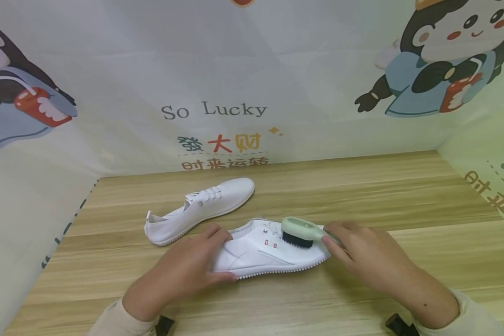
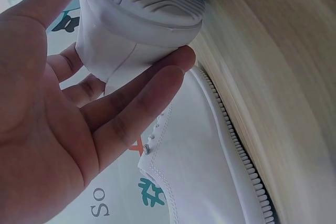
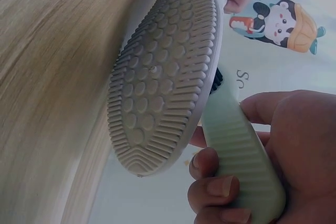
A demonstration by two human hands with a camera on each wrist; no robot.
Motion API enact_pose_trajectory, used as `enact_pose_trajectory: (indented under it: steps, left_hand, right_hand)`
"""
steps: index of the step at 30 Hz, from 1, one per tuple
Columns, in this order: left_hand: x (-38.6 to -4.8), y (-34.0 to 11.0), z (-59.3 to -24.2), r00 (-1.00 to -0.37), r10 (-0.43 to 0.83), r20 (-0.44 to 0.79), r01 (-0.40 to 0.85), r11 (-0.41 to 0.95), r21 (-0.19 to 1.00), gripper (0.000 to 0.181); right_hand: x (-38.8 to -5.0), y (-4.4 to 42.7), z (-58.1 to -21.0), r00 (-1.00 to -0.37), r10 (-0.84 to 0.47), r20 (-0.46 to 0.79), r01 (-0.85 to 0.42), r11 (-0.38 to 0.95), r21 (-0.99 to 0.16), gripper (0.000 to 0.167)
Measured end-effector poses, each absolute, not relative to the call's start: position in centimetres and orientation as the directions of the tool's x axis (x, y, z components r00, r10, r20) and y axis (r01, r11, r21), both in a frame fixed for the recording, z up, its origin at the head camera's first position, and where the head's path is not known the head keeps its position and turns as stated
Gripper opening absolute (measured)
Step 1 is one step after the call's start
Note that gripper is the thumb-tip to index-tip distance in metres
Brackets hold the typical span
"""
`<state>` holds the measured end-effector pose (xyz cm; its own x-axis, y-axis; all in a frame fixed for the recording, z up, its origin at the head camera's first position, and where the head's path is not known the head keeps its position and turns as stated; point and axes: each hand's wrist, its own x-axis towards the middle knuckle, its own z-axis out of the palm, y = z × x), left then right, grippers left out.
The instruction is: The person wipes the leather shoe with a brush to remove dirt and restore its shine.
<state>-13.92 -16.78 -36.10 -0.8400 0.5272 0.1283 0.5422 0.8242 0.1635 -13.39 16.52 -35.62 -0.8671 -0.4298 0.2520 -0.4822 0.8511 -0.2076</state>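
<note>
My left hand [image 1: 193, 259] grips the heel end of a white lace-up shoe [image 1: 252, 259] with red letters on its side. In the left wrist view the fingers [image 2: 126, 103] wrap the shoe's heel [image 2: 121, 40]. The right wrist view shows the shoe's studded sole [image 3: 163, 72] tilted up, raised off the table. My right hand [image 1: 369, 254] holds a pale green brush [image 1: 302, 229] by its ribbed handle [image 3: 239, 166]. Its black bristles [image 1: 296, 240] touch the shoe's upper near the laces. Behind lies a second white shoe [image 1: 206, 207], resting upright.
The wood-grain table [image 1: 361, 196] carries both shoes. A pale printed cloth [image 1: 319, 102] with cartoon figures and lettering stands upright behind it and along both sides.
</note>
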Motion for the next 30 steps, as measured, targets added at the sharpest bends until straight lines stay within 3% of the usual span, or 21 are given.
enact_pose_trajectory:
  steps: [30]
  left_hand:
    - [-14.02, -16.81, -36.04, -0.847, 0.514, 0.135, 0.531, 0.831, 0.165, 0.061]
  right_hand:
    - [-13.41, 16.35, -35.95, -0.858, -0.437, 0.270, -0.492, 0.849, -0.192, 0.027]
